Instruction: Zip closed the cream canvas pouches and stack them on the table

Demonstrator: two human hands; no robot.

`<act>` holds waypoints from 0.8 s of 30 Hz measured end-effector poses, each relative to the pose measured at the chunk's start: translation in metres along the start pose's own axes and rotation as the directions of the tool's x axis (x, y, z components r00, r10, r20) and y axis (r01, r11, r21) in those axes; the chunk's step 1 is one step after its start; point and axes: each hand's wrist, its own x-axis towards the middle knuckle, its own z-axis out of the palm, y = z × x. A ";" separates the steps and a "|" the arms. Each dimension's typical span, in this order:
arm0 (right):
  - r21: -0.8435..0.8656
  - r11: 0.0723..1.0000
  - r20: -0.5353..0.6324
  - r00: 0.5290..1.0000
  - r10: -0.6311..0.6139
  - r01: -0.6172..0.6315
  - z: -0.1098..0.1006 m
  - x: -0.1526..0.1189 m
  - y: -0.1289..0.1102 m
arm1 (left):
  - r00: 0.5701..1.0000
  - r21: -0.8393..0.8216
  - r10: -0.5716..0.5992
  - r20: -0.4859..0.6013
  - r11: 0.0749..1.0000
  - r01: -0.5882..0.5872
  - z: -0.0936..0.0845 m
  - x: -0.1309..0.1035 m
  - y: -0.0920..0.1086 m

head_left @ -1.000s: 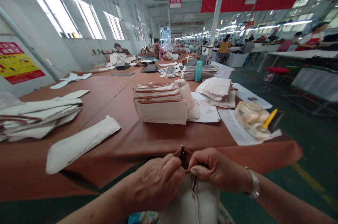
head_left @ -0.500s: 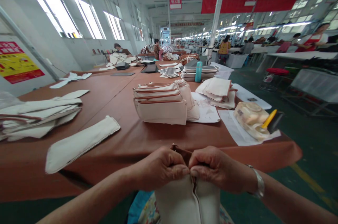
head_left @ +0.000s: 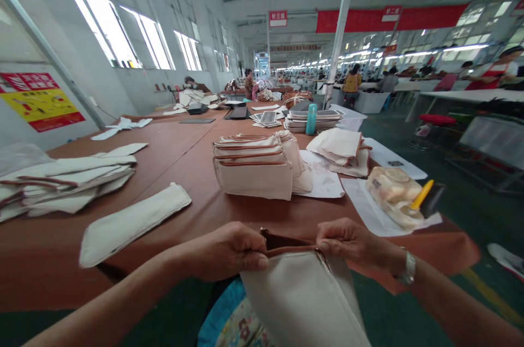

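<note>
A cream pouch was held in front of the near edge of the brown table, above the flowered cloth on the lap. Its brown-trimmed rim was pinched at one side by the left hand, between thumb and curled fingers. The other side, near the top of the seam, was pinched by the right hand in the same manner. The hands were set apart, and the rim was stretched between them, with the brown inner side visible behind it.

For this handling, it was judged important that an equal pull be given from both sides, so that the rim would not be drawn crooked. The material was better gripped close to the trim, with the stitching not twisted under the thumbs. Too strong a pull near the seam could have strained it. The body was best left hanging freely, so that any fold could be noticed. The inside of the pouch could not be seen well, and it could not be told whether its corners were fully shaped.
</note>
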 end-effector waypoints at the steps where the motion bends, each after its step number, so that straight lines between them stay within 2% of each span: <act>1: 0.014 1.000 0.020 0.999 -0.027 0.027 0.001 0.005 -0.006 | 0.998 0.062 0.045 -0.050 0.997 -0.042 0.005 0.004 0.010; 4: 0.043 0.983 0.143 0.973 -0.182 0.178 0.018 0.022 -0.031 | 0.984 0.122 0.114 -0.136 0.988 -0.097 0.016 0.017 0.036; 6: 0.028 0.974 0.219 0.949 -0.226 0.225 0.030 0.028 -0.043 | 0.993 0.051 0.061 -0.106 0.997 -0.055 0.012 0.017 0.040; 8: -0.002 0.979 0.177 0.964 -0.200 0.203 0.033 0.027 -0.043 | 0.999 -0.015 -0.034 -0.007 0.999 0.034 -0.001 0.007 0.029; 10: 0.013 0.988 0.083 0.985 -0.153 0.152 0.024 0.018 -0.033 | 0.989 -0.087 -0.108 0.102 0.989 0.117 -0.016 -0.009 0.008; 13: 0.072 0.995 0.050 0.997 -0.066 0.062 0.004 0.005 -0.009 | 0.977 -0.288 -0.143 0.158 0.940 0.184 -0.024 -0.029 -0.018; 15: 0.055 0.998 0.068 0.998 -0.006 0.002 0.001 0.002 0.000 | 0.985 -0.388 -0.127 0.116 0.907 0.162 -0.018 -0.029 -0.019; 17: 0.053 0.998 0.053 0.998 0.013 -0.016 0.009 0.005 -0.005 | 0.994 -0.408 -0.086 0.062 0.907 0.104 -0.009 -0.021 -0.007; 21: 0.181 0.982 0.046 0.997 -0.069 0.060 0.045 0.020 -0.035 | 0.999 -0.271 -0.011 -0.039 0.963 0.000 0.003 -0.002 0.023; 24: 0.191 0.978 0.041 0.995 -0.089 0.080 0.064 0.031 -0.041 | 0.997 -0.180 -0.040 -0.068 0.983 0.027 0.000 -0.004 0.022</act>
